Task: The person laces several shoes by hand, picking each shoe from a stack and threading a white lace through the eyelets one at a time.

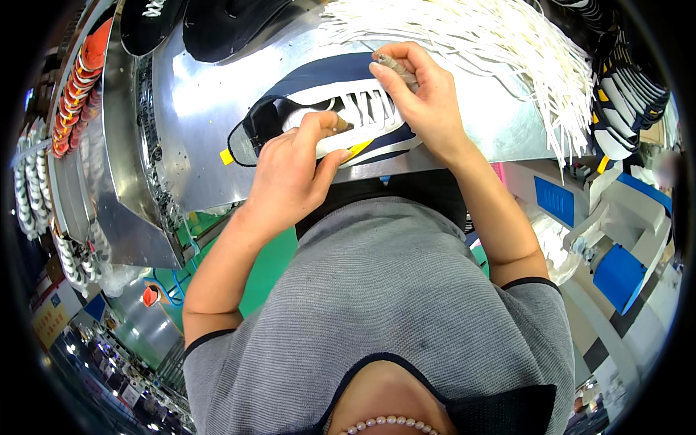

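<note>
A navy and white shoe upper (317, 75) lies on its side along the shiny metal table, its heel to the left and a yellow tab there. White lace (367, 109) crosses its eyelet rows. My left hand (293, 168) grips the upper near the throat, index finger on the lacing and thumb by the lower edge. My right hand (424, 90) is closed above the toe end, fingers pinched together. Worn coverings wrap some fingertips. A thin dark line shows by the right fingertips; what they pinch is too small to make out.
A heap of loose white laces (471, 32) spreads over the table's far right. Black shoe parts (225, 29) lie at the far left. Stacked striped uppers (627, 101) stand at right, beside a machine with blue panels (620, 277). Orange pieces (80, 80) hang in a row at left.
</note>
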Available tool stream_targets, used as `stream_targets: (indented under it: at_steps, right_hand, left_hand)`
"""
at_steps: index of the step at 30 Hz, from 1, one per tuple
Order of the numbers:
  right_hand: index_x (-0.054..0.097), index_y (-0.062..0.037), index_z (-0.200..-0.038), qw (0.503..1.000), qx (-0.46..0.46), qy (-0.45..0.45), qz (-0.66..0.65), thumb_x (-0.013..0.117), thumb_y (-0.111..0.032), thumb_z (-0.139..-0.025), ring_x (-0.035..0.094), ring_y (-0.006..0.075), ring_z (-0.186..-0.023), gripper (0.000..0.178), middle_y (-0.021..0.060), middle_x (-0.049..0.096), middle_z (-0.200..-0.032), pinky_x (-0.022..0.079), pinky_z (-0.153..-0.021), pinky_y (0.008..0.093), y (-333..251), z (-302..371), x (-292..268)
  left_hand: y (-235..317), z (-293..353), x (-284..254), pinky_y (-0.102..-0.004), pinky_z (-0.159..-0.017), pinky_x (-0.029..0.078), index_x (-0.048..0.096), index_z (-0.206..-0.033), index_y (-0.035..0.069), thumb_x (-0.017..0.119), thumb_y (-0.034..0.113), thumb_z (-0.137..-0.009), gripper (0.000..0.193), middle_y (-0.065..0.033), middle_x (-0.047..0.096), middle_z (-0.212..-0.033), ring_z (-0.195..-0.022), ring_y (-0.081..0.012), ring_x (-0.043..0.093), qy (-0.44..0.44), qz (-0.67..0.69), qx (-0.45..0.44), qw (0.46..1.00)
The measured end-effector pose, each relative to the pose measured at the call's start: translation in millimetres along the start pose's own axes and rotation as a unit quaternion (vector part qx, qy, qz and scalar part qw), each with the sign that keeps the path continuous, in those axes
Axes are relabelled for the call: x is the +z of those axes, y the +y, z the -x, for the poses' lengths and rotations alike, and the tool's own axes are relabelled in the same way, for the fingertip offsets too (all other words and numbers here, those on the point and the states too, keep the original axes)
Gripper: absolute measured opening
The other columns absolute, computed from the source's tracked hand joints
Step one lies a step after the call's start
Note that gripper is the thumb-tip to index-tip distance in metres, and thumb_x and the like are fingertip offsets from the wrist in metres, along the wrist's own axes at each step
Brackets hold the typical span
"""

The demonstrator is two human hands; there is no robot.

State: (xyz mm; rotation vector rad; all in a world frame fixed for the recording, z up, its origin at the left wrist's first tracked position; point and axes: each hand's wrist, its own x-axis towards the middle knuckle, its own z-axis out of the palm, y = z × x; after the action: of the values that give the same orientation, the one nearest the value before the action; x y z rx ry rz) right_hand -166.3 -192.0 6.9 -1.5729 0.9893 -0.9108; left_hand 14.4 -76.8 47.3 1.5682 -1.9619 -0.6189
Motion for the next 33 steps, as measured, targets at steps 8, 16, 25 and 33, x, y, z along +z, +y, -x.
stream_targets:
  at_steps: [8,16,25,33]
  right_hand:
    - [0.061,0.0006,-0.111,0.973,0.03,0.063,-0.221,0.064,-0.015,-0.098,0.052,0.004,-0.073,0.021,-0.0004,0.063,-0.086,0.043,-0.066,0.0191,-2,9,-9]
    - [0.058,-0.0002,-0.113,0.973,0.068,0.006,-0.219,0.056,-0.014,-0.101,0.046,0.0041,-0.068,0.019,-0.0019,0.054,-0.076,0.038,-0.061,0.0195,-16,14,18]
    - [0.056,-0.0065,-0.103,0.967,0.101,-0.081,-0.218,0.066,-0.01,-0.094,0.043,0.0031,-0.061,0.013,-0.0021,0.055,-0.076,0.034,-0.054,0.0189,-7,16,17]
    - [0.069,-0.0073,-0.096,0.99,-0.003,-0.037,0.138,0.073,-0.009,-0.087,0.057,0.0106,-0.063,0.01,0.0044,0.065,-0.077,0.045,-0.061,0.0246,-23,12,-4]
  left_hand:
    - [-14,54,-9,-0.0416,-0.097,0.048,0.055,-0.121,-0.001,0.079,-0.003,-0.075,0.052,-0.0231,0.055,-0.134,-0.119,-0.0355,0.057,0.177,-0.196,0.108,0.958]
    - [-3,96,25,-0.0397,-0.1,0.047,0.051,-0.13,0.002,0.068,0.007,-0.091,0.043,-0.0116,0.059,-0.126,-0.117,-0.0241,0.058,0.216,0.664,-0.353,0.622]
    - [-28,-3,-172,-0.0391,-0.075,0.056,0.061,-0.112,-0.002,0.072,0.01,-0.083,0.033,-0.0171,0.069,-0.105,-0.089,-0.0255,0.07,0.229,0.124,-0.294,0.92]
    - [-329,-198,-188,-0.0497,-0.09,0.05,0.043,-0.131,-0.008,0.069,0.032,-0.09,0.063,-0.0323,0.053,-0.125,-0.111,-0.0497,0.057,0.243,-0.321,-0.173,0.899]
